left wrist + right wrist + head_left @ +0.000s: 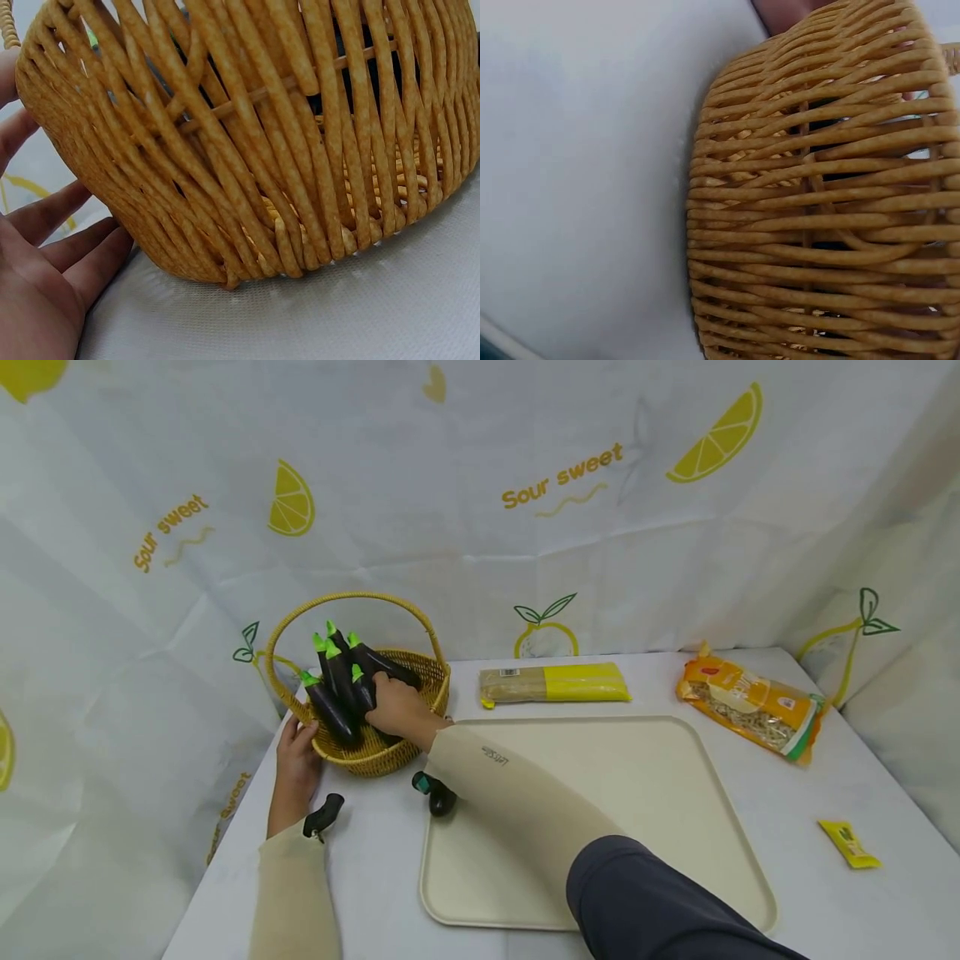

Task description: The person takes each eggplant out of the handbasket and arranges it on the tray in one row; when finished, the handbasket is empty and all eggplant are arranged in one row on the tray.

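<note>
A wicker basket [375,764] with a tall arched handle stands at the back left of the table, holding several dark eggplants [333,714] with bright green stems. My right hand [401,706] reaches over the near rim and grips one eggplant [363,692] among the others; its fingertips are partly hidden. At the basket's left side, my left hand [298,768] rests against the outer wall. The left wrist view shows its extended fingers [52,214] touching the woven side [172,217]. Wicker wall [817,225] fills much of the right wrist view.
A beige tray [622,768] lies under my right forearm. Behind it sits a yellow and clear packet [555,683]. An orange bag [753,703] is at the back right, and a small yellow packet [849,843] lies right of the tray. White printed fabric hangs behind the table.
</note>
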Motion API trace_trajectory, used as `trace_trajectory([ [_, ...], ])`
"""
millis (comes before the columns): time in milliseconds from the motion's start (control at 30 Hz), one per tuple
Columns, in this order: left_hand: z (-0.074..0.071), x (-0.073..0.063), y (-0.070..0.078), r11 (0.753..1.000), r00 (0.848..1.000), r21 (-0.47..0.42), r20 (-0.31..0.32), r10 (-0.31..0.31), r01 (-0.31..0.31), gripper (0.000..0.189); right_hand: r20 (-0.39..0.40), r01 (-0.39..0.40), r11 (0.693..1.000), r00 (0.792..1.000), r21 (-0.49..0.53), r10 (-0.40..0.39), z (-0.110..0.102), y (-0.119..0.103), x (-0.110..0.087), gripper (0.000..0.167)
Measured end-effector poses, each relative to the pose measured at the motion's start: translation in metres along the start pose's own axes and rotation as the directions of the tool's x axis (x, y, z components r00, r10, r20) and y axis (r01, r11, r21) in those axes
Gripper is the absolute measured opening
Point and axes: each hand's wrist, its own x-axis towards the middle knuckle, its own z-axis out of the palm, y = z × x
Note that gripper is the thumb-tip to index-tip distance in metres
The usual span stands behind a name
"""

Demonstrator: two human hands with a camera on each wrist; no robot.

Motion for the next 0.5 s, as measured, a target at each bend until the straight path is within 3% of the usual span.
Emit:
trace_trajectory([
  [133, 0.000, 0.000, -0.001, 1.000, 1.000, -0.017, 0.010, -0.002, 0.002, 0.060, -0.040, 0.015, 0.989, 0.999, 0.144, -0.009, -0.006, 0.004, -0.008, 0.069],
  [300, 0.000, 0.001, -0.001, 0.999, 1.000, -0.045, 0.015, 0.011, -0.010, 0.055, -0.088, 0.052, 0.925, 0.996, 0.377, -0.021, -0.020, 0.008, -0.022, 0.062],
  [500, 0.001, 0.000, -0.001, 0.998, 1.000, -0.068, 0.016, 0.008, -0.007, 0.052, -0.134, 0.101, 0.894, 0.990, 0.437, -0.047, -0.040, 0.015, -0.039, 0.060],
])
